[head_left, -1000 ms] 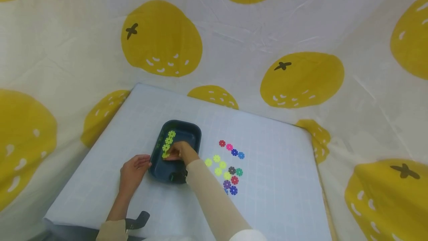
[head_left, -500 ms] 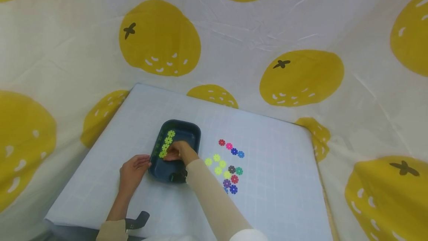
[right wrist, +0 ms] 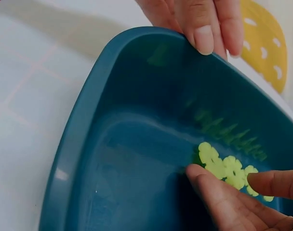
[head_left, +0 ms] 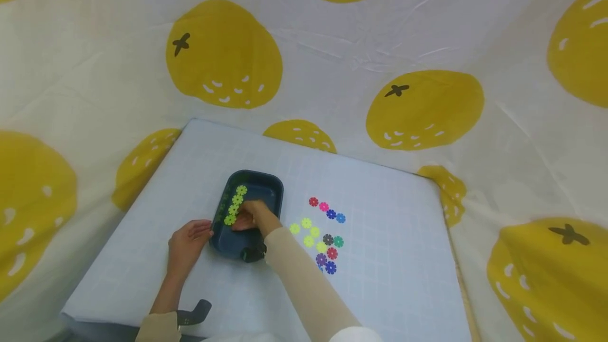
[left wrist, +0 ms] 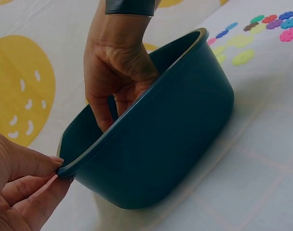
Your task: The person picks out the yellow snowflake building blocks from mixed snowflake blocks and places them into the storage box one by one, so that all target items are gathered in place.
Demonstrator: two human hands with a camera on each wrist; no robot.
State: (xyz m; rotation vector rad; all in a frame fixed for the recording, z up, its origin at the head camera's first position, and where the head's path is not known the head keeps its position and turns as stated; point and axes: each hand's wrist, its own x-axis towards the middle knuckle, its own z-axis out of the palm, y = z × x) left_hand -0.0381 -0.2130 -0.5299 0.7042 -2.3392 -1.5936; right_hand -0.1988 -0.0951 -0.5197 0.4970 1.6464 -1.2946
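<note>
Examining the tub (left wrist: 151,154) on the bench (head_left: 394,257), we are finding the left hand (head_left: 187,246) pinching its rim and the right hand (head_left: 252,215) resting straight fingers beside the yellow discs (right wrist: 235,179) along its left side. We are judging the step as lining these up; the next move is probably calling for clearing the right wall toward the loose discs (head_left: 315,231). Bare tub bottom is leaving room beside the row.
</note>
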